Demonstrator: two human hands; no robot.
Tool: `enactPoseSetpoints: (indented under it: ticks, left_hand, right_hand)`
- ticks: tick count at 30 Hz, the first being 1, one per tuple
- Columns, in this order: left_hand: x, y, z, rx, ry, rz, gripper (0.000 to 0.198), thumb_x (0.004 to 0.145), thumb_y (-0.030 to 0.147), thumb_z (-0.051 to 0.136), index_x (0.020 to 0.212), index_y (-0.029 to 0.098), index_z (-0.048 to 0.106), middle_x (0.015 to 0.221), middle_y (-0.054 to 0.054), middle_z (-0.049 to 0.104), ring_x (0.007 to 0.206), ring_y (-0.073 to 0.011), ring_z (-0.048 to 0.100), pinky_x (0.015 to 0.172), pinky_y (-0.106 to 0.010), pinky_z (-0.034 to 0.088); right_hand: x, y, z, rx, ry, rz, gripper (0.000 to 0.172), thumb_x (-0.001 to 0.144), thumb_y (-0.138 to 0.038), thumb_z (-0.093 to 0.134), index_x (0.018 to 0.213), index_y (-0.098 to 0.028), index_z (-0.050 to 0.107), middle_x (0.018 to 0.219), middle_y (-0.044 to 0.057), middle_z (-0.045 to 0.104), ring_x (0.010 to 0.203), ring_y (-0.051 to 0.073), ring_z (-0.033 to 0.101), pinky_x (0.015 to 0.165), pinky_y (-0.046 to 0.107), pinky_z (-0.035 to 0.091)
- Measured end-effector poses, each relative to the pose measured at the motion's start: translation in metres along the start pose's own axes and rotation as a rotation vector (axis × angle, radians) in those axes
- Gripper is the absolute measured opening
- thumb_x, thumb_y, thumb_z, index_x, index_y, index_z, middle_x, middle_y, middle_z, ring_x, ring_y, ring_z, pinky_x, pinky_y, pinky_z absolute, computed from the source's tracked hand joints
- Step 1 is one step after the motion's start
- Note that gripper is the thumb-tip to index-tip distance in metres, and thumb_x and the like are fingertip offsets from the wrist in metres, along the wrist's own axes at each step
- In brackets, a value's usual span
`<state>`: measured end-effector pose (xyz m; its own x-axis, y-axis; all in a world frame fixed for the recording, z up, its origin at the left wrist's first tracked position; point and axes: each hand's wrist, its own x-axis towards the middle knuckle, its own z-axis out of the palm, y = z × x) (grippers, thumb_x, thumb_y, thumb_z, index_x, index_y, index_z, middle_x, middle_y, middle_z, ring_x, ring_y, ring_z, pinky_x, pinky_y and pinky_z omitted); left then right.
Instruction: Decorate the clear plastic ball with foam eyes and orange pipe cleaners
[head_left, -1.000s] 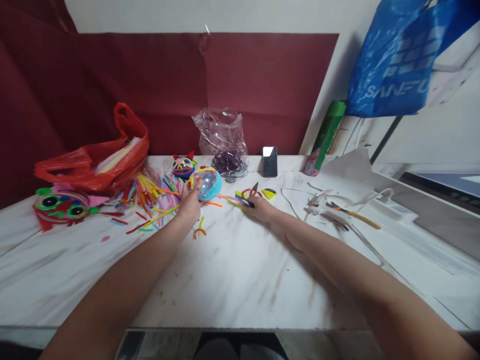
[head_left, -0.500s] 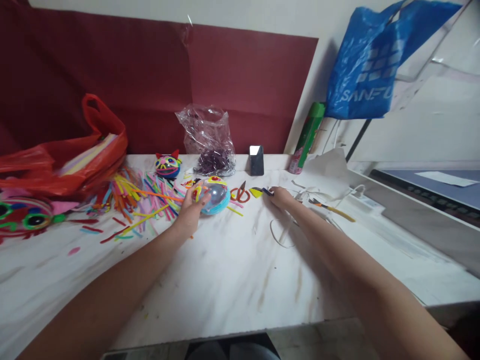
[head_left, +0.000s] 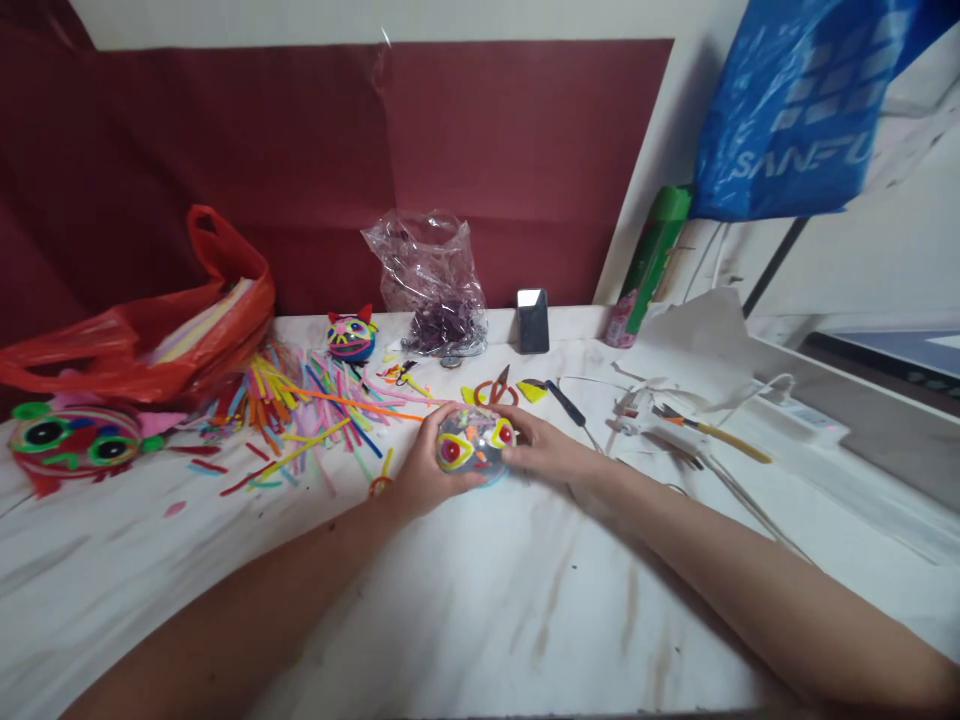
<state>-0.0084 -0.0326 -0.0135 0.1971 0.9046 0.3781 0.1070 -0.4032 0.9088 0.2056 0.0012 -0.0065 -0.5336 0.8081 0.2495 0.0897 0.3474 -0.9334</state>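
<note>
Between my two hands is a clear plastic ball (head_left: 475,452) with two yellow-rimmed red eyes facing me and a light blue lower edge. My left hand (head_left: 435,462) wraps its left side, thumb along the bottom. My right hand (head_left: 536,445) closes on its right side. Just behind the ball lie orange-handled scissors (head_left: 496,388) with yellow scraps (head_left: 532,390) near them. A dark-handled tool (head_left: 565,402), perhaps a knife, rests on the table behind my right hand.
Many coloured pipe cleaners (head_left: 315,400) spread over the left, beside a red bag (head_left: 225,300) and two decorated faces, one large (head_left: 82,440), one small (head_left: 351,338). A clear bag (head_left: 439,290), phone (head_left: 532,322) and spray can (head_left: 649,270) stand along the wall. Pliers (head_left: 712,435) and cables lie right.
My right hand has let go of the dark-handled tool and come left onto the ball. The ball has moved nearer and turned, so its eyes face me. The view has shifted.
</note>
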Motion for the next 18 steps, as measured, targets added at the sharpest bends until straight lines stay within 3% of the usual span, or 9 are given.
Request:
enactPoseSetpoints:
  ticks: [3, 6, 12, 18]
  left_hand:
    - [0.0, -0.003, 0.003, 0.043, 0.009, 0.051, 0.097, 0.052, 0.029, 0.087, 0.135, 0.021, 0.037, 0.142, -0.014, 0.041, 0.131, -0.0338, 0.041, 0.108, -0.045, 0.036]
    - [0.003, -0.004, 0.002, 0.029, 0.019, -0.007, 0.099, 0.05, 0.029, 0.088, 0.135, 0.02, 0.037, 0.142, -0.015, 0.041, 0.131, -0.0341, 0.042, 0.107, -0.045, 0.039]
    - [0.012, -0.008, -0.011, -0.136, -0.022, -0.261, 0.094, 0.048, 0.029, 0.088, 0.129, 0.017, 0.042, 0.131, -0.017, 0.054, 0.12, -0.034, 0.054, 0.099, -0.047, 0.045]
    - [0.003, -0.014, -0.012, -0.206, 0.027, -0.236, 0.086, 0.052, 0.028, 0.086, 0.127, 0.017, 0.046, 0.135, -0.017, 0.052, 0.121, -0.0333, 0.054, 0.098, -0.045, 0.047]
  right_hand:
    - [-0.005, 0.002, 0.006, 0.092, -0.017, 0.009, 0.092, 0.06, -0.049, 0.082, 0.138, -0.021, 0.041, 0.134, 0.012, 0.054, 0.116, 0.028, 0.056, 0.096, 0.042, 0.049]
    - [-0.006, 0.003, 0.007, 0.076, 0.033, -0.001, 0.083, 0.064, -0.046, 0.08, 0.134, -0.022, 0.043, 0.131, 0.011, 0.056, 0.113, 0.026, 0.058, 0.093, 0.04, 0.051]
    - [-0.007, 0.0, 0.013, -0.082, 0.168, 0.016, 0.072, 0.064, -0.037, 0.08, 0.124, -0.022, 0.043, 0.123, 0.011, 0.058, 0.098, 0.022, 0.063, 0.081, 0.037, 0.055]
    - [-0.009, 0.006, 0.022, -0.034, 0.185, 0.043, 0.072, 0.064, -0.036, 0.079, 0.122, -0.022, 0.039, 0.12, 0.012, 0.059, 0.101, 0.024, 0.063, 0.081, 0.039, 0.055]
